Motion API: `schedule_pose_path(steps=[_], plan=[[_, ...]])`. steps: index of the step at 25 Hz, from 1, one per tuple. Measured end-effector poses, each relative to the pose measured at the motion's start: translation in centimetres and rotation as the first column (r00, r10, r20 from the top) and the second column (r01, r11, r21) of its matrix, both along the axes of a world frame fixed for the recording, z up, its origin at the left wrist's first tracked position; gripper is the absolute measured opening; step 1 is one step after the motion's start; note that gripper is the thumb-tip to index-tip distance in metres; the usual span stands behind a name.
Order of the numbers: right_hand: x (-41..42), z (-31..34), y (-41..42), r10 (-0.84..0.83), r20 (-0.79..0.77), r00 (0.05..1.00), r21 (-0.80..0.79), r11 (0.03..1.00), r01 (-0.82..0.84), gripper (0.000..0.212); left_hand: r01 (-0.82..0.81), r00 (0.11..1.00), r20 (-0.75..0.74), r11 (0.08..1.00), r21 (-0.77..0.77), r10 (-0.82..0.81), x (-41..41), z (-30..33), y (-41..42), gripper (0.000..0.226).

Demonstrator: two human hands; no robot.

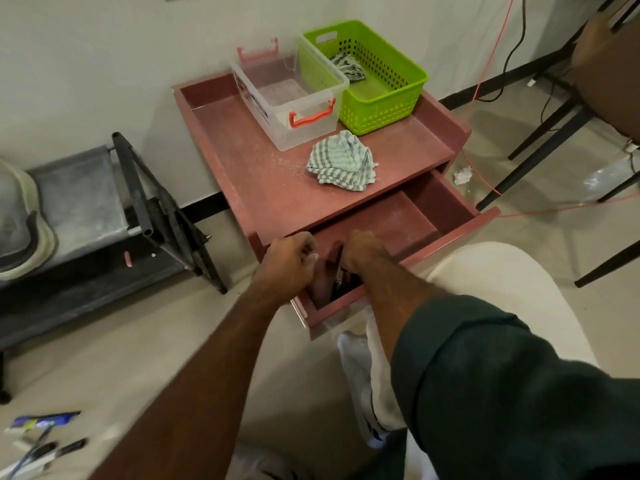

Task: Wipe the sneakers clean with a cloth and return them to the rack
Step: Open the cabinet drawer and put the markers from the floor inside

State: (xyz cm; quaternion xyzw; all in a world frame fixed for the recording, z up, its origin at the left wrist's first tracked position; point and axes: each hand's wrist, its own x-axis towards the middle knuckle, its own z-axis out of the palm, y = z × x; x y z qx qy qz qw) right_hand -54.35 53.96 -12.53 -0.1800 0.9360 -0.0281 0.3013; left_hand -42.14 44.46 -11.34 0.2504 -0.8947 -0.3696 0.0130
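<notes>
A striped green-and-white cloth (343, 162) lies crumpled on top of the red side table (242, 157). Both my hands reach into the table's open drawer (446, 206). My left hand (289, 261) is at the drawer's left end with its fingers curled, and I see nothing in them. My right hand (363, 252) dips into the drawer over some dark pen-like items (338, 277), its fingertips hidden. A pale sneaker (17, 220) sits on the dark shoe rack (86, 202) at the far left.
A clear box with red handles (287, 95) and a green basket (391, 81) holding another striped cloth stand at the table's back. A white stool (502, 289) is at my right, with black chair legs and cables beyond it. Pens and a tube (41, 434) lie on the floor.
</notes>
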Motion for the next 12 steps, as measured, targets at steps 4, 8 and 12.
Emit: schedule_pose_path(steps=[4,8,12], plan=[[5.4,3.5,-0.6,0.289,-0.175,0.941,-0.011,0.955,-0.295,0.033,0.205,0.979,0.045,0.946,-0.253,-0.200,6.2,1.6,-2.2,0.018],[11.4,5.1,-0.6,0.534,-0.387,0.752,-0.148,0.769,-0.622,0.017,0.303,0.935,0.304,0.854,-0.423,-0.181,13.2,3.2,-6.0,0.039],[15.2,4.6,-3.6,0.650,-0.535,0.540,-0.204,0.520,-0.829,0.012,0.189,0.933,0.361,0.878,-0.440,-0.020,19.8,5.4,-10.3,0.046]])
